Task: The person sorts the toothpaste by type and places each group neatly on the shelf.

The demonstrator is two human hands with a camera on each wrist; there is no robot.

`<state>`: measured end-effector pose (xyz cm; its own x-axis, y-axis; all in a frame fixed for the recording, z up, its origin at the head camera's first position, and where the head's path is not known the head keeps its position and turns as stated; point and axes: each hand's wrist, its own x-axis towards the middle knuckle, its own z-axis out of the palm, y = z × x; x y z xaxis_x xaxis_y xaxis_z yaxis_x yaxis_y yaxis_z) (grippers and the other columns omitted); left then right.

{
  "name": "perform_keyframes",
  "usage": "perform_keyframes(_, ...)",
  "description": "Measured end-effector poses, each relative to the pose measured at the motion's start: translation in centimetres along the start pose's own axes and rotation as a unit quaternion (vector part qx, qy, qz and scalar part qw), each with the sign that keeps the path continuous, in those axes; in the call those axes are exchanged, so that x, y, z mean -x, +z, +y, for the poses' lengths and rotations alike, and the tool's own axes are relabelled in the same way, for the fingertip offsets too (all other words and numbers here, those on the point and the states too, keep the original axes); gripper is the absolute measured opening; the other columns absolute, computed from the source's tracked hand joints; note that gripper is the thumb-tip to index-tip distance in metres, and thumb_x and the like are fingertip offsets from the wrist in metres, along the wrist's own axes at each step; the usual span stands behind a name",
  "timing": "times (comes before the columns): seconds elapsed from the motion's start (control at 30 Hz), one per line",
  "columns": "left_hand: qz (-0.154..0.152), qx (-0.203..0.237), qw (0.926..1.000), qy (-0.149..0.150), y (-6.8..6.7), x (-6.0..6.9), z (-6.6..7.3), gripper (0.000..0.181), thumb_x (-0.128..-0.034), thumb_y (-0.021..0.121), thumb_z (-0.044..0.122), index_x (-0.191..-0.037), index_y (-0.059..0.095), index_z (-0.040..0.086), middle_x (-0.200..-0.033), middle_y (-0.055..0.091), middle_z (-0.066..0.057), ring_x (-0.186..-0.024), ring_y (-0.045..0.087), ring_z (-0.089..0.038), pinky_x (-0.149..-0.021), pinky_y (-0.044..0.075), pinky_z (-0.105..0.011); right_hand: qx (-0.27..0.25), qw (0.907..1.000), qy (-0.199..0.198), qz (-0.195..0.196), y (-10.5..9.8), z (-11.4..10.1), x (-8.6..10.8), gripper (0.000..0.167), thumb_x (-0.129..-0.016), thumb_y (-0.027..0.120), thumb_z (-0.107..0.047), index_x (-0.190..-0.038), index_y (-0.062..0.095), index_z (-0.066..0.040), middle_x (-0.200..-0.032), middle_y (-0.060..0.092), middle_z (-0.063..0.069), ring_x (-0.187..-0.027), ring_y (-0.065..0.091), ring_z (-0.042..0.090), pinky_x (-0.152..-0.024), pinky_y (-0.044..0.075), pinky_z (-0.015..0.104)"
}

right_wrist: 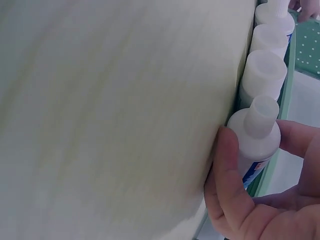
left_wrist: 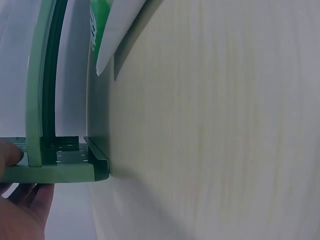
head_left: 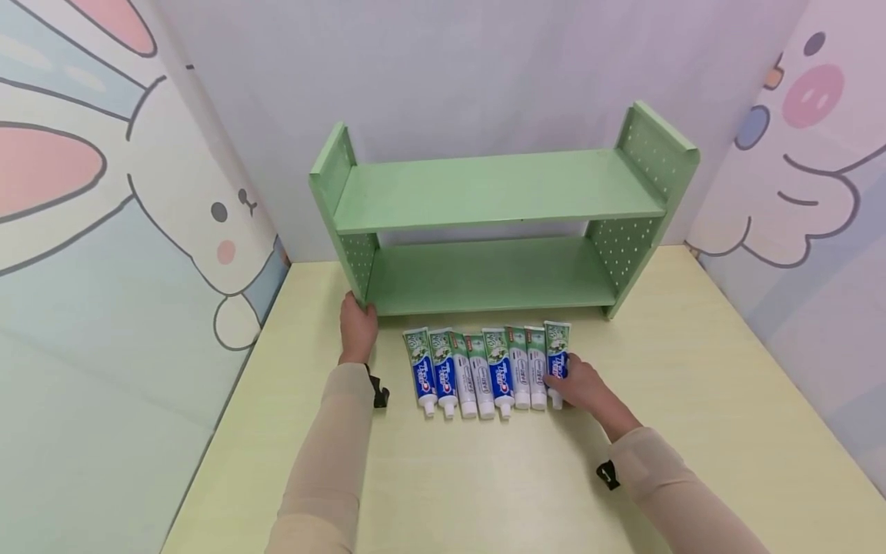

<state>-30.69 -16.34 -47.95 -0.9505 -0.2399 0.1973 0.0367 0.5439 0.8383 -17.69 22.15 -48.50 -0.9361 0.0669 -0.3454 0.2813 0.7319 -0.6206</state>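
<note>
In the head view a row of several toothpaste tubes (head_left: pixel 499 373) lies on the table before a green two-tier shelf (head_left: pixel 498 192). My left hand (head_left: pixel 358 329) grips the shelf's left side panel near its bottom; the left wrist view shows the thumb on one face of the panel (left_wrist: pixel 60 173) and the fingers of the hand (left_wrist: pixel 25 210) on the other. At the row's right end, my right hand (head_left: pixel 584 385) holds the last tube (head_left: pixel 557 358). In the right wrist view the thumb and fingers of that hand (right_wrist: pixel 265 195) pinch this tube (right_wrist: pixel 255 137) around its capped end.
The yellowish table (head_left: pixel 443 485) reaches up to a pale back wall (head_left: pixel 484 77). Printed cartoon walls stand at left (head_left: pixel 90 346) and right (head_left: pixel 824 269). In the left wrist view a tube's flat end (left_wrist: pixel 117 35) lies close to the shelf.
</note>
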Motion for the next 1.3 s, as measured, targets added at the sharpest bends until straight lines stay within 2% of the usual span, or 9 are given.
perform_keyframes(0.13,-0.003,-0.009,0.9999,-0.007,0.0,0.0,-0.1,0.046,-0.101,0.048,0.009,-0.14,0.033,-0.011,-0.13,0.045,-0.028,-0.127,0.042,-0.04,-0.106,0.034,-0.049,-0.018,0.9998,0.011,-0.007,0.1,0.0,0.0,0.071,-0.095,0.062,-0.025,-0.138,0.026,0.019,-0.113,0.052,0.032,-0.085,0.059,0.03,-0.063,0.053,0.036)
perform_keyframes(0.53,-0.009,-0.009,0.9999,-0.003,0.3,0.3,-0.3,0.046,-0.1017,0.047,0.009,-0.14,0.032,-0.012,-0.129,0.045,-0.03,-0.127,0.042,-0.041,-0.107,0.034,-0.049,-0.084,0.9957,0.029,-0.022,-0.1,0.9,-0.1,0.081,-0.094,0.063,-0.026,-0.146,0.016,0.015,-0.132,0.044,0.036,-0.092,0.06,0.03,-0.072,0.054,0.038)
perform_keyframes(0.83,-0.014,-0.021,0.9997,-0.003,0.1,0.6,-0.7,0.046,-0.1022,0.047,0.01,-0.14,0.032,-0.012,-0.13,0.045,-0.029,-0.127,0.042,-0.041,-0.107,0.034,-0.05,-0.148,0.9885,0.011,-0.03,-0.8,0.9,0.5,0.075,-0.094,0.063,-0.019,-0.143,0.021,0.018,-0.124,0.049,0.034,-0.078,0.06,0.022,-0.065,0.054,0.034)
perform_keyframes(1.07,-0.021,-0.035,0.9992,-0.004,0.0,0.4,-0.7,0.046,-0.1027,0.045,0.01,-0.141,0.031,-0.011,-0.13,0.044,-0.028,-0.127,0.042,-0.041,-0.106,0.034,-0.05,-0.189,0.9806,0.01,-0.053,-1.3,1.3,0.5,0.072,-0.096,0.06,-0.015,-0.144,0.019,0.018,-0.116,0.055,0.03,-0.075,0.06,0.02,-0.065,0.055,0.034)
perform_keyframes(1.3,-0.026,-0.031,0.9992,-0.007,-0.2,0.2,-0.2,0.048,-0.1029,0.045,0.01,-0.143,0.028,-0.011,-0.134,0.042,-0.029,-0.13,0.039,-0.041,-0.109,0.031,-0.049,-0.203,0.9767,0.014,-0.067,-2.1,1.2,0.7,0.073,-0.098,0.059,-0.018,-0.145,0.016,0.017,-0.121,0.049,0.033,-0.079,0.058,0.02,-0.065,0.055,0.034)
